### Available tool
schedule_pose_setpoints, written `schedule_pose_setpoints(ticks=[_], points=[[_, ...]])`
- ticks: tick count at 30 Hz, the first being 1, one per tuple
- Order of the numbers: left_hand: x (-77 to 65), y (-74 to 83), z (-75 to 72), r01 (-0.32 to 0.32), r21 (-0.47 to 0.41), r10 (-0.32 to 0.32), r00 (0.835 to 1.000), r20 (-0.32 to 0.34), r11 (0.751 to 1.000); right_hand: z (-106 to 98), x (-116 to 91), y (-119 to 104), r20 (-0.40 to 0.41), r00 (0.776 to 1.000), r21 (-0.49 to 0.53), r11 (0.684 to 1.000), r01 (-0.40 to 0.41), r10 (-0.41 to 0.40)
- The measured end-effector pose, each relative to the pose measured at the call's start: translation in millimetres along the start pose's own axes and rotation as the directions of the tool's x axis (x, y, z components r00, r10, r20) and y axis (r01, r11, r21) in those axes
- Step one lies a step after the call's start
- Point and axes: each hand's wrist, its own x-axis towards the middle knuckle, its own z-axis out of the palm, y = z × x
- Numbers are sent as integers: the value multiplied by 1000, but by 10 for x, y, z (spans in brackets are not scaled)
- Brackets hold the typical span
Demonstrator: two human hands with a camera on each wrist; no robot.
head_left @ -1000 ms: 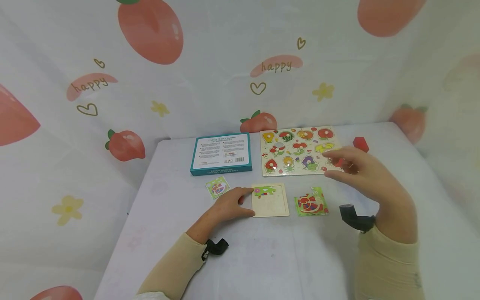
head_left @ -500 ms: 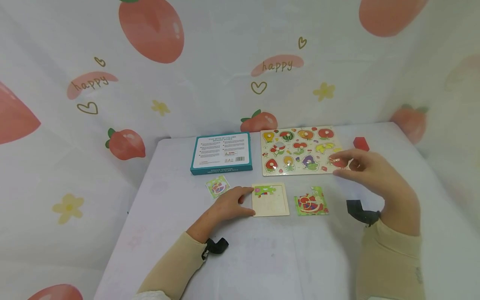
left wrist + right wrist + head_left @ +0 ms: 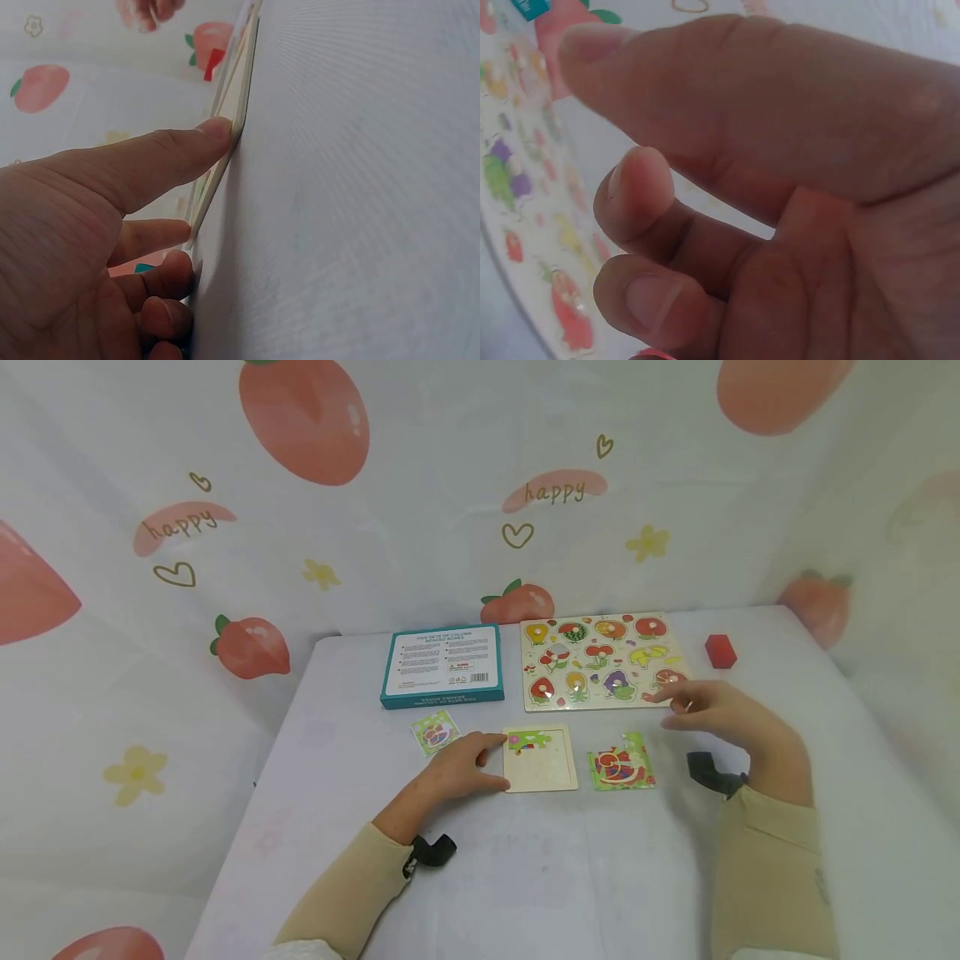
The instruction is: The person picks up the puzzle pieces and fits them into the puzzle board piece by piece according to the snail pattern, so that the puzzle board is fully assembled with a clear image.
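A shallow wooden puzzle tray [image 3: 540,772] lies flat on the table, with a joined strip of green puzzle pieces [image 3: 528,741] in its upper left. At its left edge is my left hand [image 3: 459,767], thumb and index finger spread apart and touching the wood; the other fingers bend below in the left wrist view. To the right of the tray sits a partly joined puzzle picture [image 3: 622,763], mostly red and green, notched at its top. Above and right of it hovers my right hand [image 3: 723,714], fingers loosely bent, with nothing visible between thumb and fingertips.
A fruit peg board [image 3: 600,704] lies behind, its right corner partly covered by my right hand. Left of it is a teal-edged box [image 3: 442,664]. A small picture card [image 3: 435,733] lies near my left hand, and a red block [image 3: 721,652] at back right.
My right hand shifts right away from over the fruit board, then comes back slightly left and nearer the front. The left hand, tray and puzzle pieces stay put.
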Motion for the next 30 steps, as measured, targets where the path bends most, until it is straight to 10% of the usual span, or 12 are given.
schedule_pose_setpoints(ticks=[30], points=[[10,-23,17,6,7,-6,1000,-1,1000,449,402,102,139,967,-106,974,-198,212]])
